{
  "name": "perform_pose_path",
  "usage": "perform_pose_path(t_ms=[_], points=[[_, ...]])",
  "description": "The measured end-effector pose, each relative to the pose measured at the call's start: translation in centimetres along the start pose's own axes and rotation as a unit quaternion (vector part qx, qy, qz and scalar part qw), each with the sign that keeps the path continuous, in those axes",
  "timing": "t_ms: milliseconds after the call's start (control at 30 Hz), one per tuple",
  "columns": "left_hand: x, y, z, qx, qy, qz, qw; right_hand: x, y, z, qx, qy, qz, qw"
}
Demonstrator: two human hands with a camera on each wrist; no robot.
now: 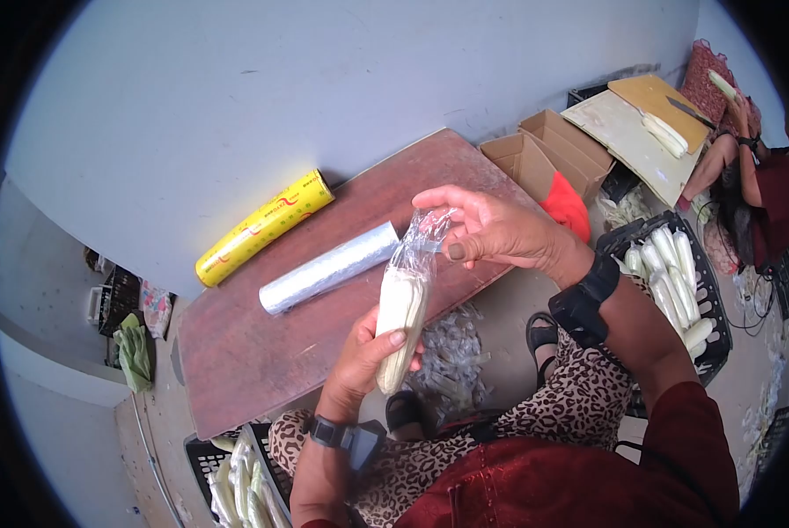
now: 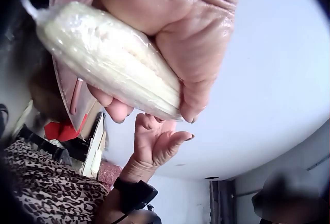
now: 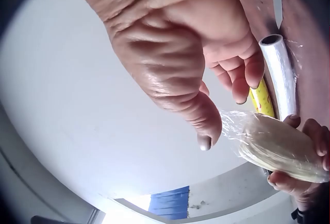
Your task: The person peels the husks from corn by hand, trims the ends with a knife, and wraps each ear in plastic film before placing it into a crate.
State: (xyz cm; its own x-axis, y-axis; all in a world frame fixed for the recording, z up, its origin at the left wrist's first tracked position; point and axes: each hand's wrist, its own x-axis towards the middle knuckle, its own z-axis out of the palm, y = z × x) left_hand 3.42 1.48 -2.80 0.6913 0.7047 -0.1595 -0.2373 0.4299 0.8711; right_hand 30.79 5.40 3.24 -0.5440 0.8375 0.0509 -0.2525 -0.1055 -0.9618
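My left hand [image 1: 355, 361] grips a pale ear of corn [image 1: 403, 330] wrapped in clear film, thumb across its front and fingers behind. The ear stands tilted over the table's front edge. Loose film [image 1: 422, 233] bunches up from its top end. Beside that film is my right hand [image 1: 510, 231], thumb and fingers spread apart. In the right wrist view the right hand's thumb and fingers stand apart, with the crinkled film end just beyond the thumb tip. Seen from the left wrist, the wrapped ear [image 2: 108, 59] has a twisted film tail at one end.
On the reddish table [image 1: 262, 361] lie a silvery film roll [image 1: 328, 268], a yellow printed roll [image 1: 265, 227] and a knife [image 3: 277, 7]. Black crates [image 1: 722, 339] of pale ears flank me. Cardboard boxes [image 1: 535, 158] stand beyond the table; another person [image 1: 768, 194] sits at right.
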Motion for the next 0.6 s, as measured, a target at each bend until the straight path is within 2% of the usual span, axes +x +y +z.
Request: perform_pose_path(t_ms=[167, 267, 367, 467, 600], points=[[0.0, 0.0, 0.3, -0.025, -0.023, -0.023, 0.999, -0.3, -0.8, 1.4, -0.001, -0.089, -0.019, 0.996], [0.0, -0.3, 0.2, -0.037, -0.032, -0.034, 0.998, 0.2, -0.1, 1.0, -0.042, -0.1, -0.028, 0.994], [0.0, -0.8, 0.1, -0.04, -0.043, -0.045, 0.997, 0.2, 0.1, 1.7, -0.062, -0.04, -0.051, 0.996], [0.0, -1.0, 0.0, -0.039, -0.046, -0.052, 0.997, 0.8, 1.0, 0.3, -0.15, -0.035, -0.062, 0.986], [0.3, -1.0, 0.0, -0.036, -0.041, -0.052, 0.997, 0.8, 0.8, 0.4, -0.159, 0.035, -0.055, 0.985]])
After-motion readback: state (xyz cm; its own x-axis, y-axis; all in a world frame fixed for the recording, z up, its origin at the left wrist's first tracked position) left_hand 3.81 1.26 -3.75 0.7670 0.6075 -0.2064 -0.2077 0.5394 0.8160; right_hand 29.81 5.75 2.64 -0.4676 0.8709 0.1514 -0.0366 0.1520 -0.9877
